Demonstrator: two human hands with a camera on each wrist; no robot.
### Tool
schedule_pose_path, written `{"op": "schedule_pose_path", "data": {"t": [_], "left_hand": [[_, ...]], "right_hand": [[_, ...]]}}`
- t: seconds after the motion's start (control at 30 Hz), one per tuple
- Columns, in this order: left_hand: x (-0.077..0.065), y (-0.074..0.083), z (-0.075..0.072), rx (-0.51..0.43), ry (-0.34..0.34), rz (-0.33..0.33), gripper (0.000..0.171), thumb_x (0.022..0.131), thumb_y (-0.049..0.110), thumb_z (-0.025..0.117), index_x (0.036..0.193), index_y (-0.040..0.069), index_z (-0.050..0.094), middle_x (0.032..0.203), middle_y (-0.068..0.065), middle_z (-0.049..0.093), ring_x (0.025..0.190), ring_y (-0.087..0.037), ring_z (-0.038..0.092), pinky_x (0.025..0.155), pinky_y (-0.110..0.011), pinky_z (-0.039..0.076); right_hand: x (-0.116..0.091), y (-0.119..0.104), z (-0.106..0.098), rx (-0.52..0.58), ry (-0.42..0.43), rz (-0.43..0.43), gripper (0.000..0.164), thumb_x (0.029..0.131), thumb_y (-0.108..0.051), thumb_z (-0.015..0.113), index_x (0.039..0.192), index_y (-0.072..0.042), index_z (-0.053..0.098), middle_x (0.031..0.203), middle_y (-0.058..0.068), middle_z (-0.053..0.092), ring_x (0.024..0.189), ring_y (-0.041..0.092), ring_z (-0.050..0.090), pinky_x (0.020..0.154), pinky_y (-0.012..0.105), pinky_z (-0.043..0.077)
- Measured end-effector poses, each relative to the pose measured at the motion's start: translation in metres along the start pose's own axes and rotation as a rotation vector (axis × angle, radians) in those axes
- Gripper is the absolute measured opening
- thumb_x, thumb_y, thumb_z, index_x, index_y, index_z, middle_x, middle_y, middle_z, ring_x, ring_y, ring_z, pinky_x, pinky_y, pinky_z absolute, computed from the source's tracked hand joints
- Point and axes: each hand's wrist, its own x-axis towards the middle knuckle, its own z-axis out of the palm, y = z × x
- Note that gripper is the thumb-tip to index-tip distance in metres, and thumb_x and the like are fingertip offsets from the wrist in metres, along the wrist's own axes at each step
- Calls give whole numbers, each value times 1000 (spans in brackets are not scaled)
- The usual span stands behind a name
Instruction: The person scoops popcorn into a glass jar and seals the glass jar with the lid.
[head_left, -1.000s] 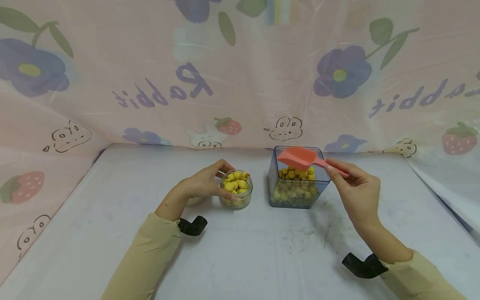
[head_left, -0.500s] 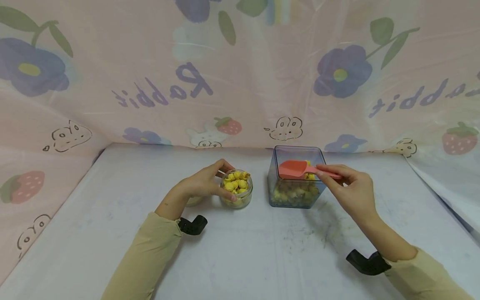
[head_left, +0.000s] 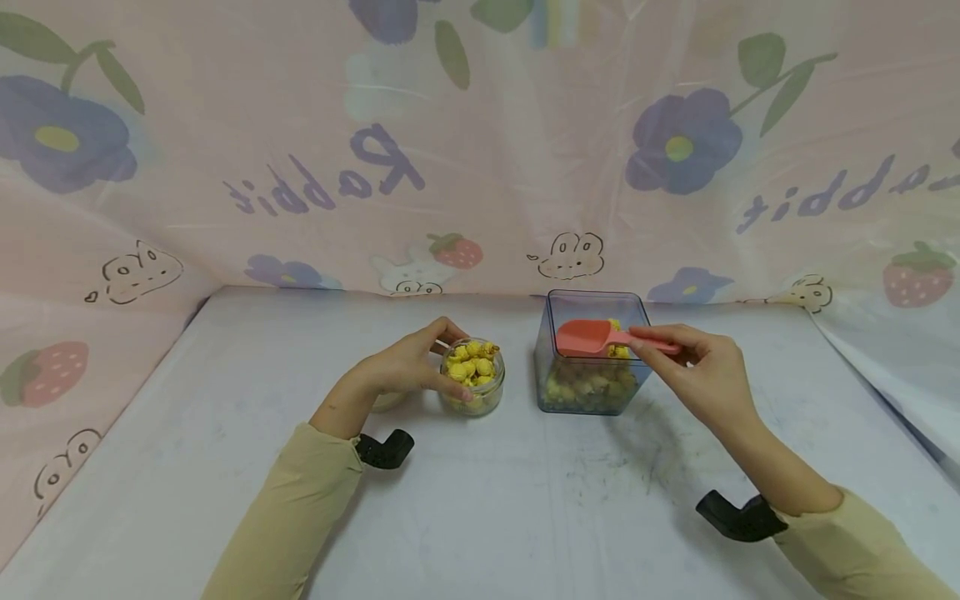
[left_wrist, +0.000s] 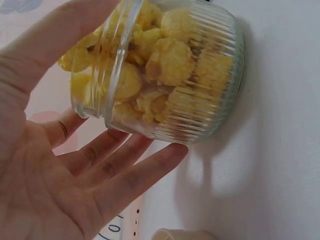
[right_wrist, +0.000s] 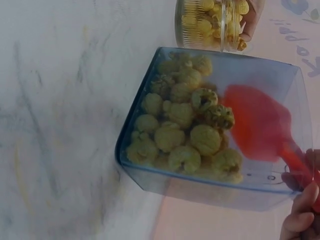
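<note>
My left hand [head_left: 411, 362] holds a small ribbed glass jar [head_left: 487, 402], thumb on the near side and fingers round the far side. The jar stands upright, filled with yellow popcorn [left_wrist: 170, 62]. To its right is a clear bluish square bin [head_left: 551, 383], partly filled with popcorn [right_wrist: 170, 135]. My right hand [head_left: 708, 371] pinches the handle of a red scoop [head_left: 583, 337] at the bin's right rim. Inside the bin, below the rim, the scoop's blade [right_wrist: 257, 122] lies against or just over the popcorn; whether it carries any I cannot tell.
A pale round object [head_left: 387, 402] sits left of the jar, mostly hidden by my left hand. Both wrists carry black curved mounts [head_left: 742, 517]. A printed cloth [head_left: 487, 167] rises behind the white table [head_left: 480, 517]. Dark smudges mark the table before the bin.
The right hand has lowered the scoop from above the bin's rim down into the bin, shifting slightly left. In the last half second it barely moves. The left hand and jar stay put.
</note>
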Motion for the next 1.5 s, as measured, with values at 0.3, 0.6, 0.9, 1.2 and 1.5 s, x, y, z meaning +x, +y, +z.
{"op": "schedule_pose_path", "data": {"t": [0.3,0.6,0.9,1.2,1.5], "left_hand": [[0,0,1,-33,-5,-3,69,71,22,86,126,14,44,135,-11,47,130,-34,41,109,-53,32],[0,-1,1,-43,-2,-8,69,71,21,86,126,14,44,136,-10,46,130,-33,41,109,-53,32],[-2,0,1,-41,2,-10,68,71,22,86,126,14,45,136,-11,46,131,-34,40,109,-54,32],[-1,-1,1,-39,0,-6,69,71,24,86,125,15,45,136,-10,47,131,-32,40,110,-53,32],[-1,-1,1,-33,0,-6,68,72,24,85,126,15,44,136,-9,47,131,-32,40,109,-53,32]], "right_hand": [[-2,-3,-2,28,1,20,22,85,-12,73,106,-4,74,80,-26,63,61,3,51,49,16,42],[-3,-2,-7,11,43,34,21,85,-14,74,104,-5,74,71,-21,60,57,7,44,45,23,35],[-3,-2,-14,44,55,51,21,84,-11,74,104,-5,74,58,-10,53,51,8,41,42,28,29],[-8,-15,-10,149,61,17,21,85,-3,71,106,0,72,88,-19,69,67,8,52,49,22,38],[-14,-29,5,393,-6,-85,23,85,8,66,108,9,68,98,-7,72,82,7,64,66,13,51]]}}
